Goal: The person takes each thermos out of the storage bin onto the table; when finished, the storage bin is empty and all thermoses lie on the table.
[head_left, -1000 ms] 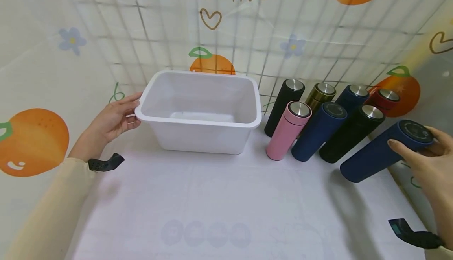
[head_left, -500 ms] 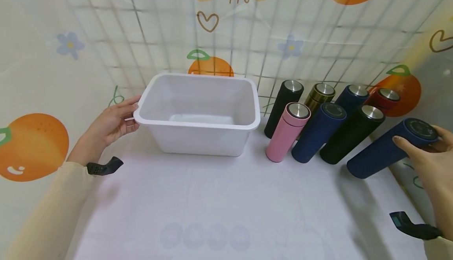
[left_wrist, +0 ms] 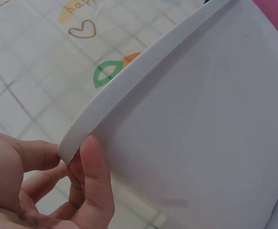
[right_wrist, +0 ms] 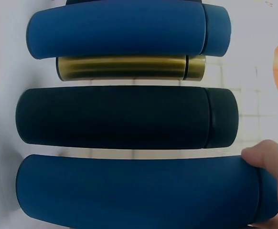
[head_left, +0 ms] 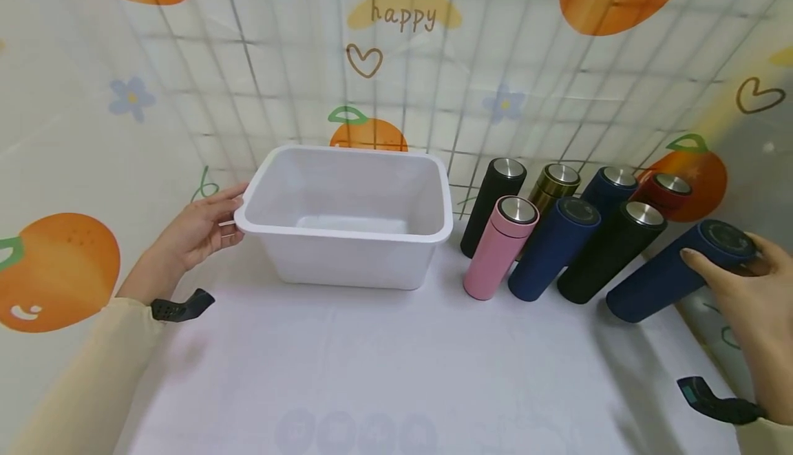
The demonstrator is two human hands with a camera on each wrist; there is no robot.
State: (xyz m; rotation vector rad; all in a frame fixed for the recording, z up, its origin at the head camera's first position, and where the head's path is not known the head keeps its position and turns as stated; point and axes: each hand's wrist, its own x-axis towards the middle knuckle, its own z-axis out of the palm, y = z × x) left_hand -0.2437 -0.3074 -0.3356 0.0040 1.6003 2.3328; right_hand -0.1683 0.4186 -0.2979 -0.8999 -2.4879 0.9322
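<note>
On the left, my left hand (head_left: 201,228) pinches the rim of a white plastic tub (head_left: 347,257); the left wrist view shows the fingertips (left_wrist: 94,148) right at the rim's edge. My right hand (head_left: 752,303) grips a blue thermos (head_left: 665,276) around its cap at the right end of the front row, tilted in the head view. Beside it in that row are a black thermos (head_left: 610,252), another blue thermos (head_left: 554,248) and a pink thermos (head_left: 498,252). In the right wrist view the held thermos (right_wrist: 139,191) lies parallel to the black one (right_wrist: 115,118).
Behind the front row stand a black thermos (head_left: 492,210), a gold one (head_left: 554,185), a dark blue one (head_left: 610,190) and a red one (head_left: 663,193). A wire grid under a printed sheet (head_left: 421,83) backs the white table surface (head_left: 372,345).
The right hand has shifted the blue thermos slightly back and right, closer in line with the front row. The left hand stays at the tub's rim. The head view has tilted up slightly.
</note>
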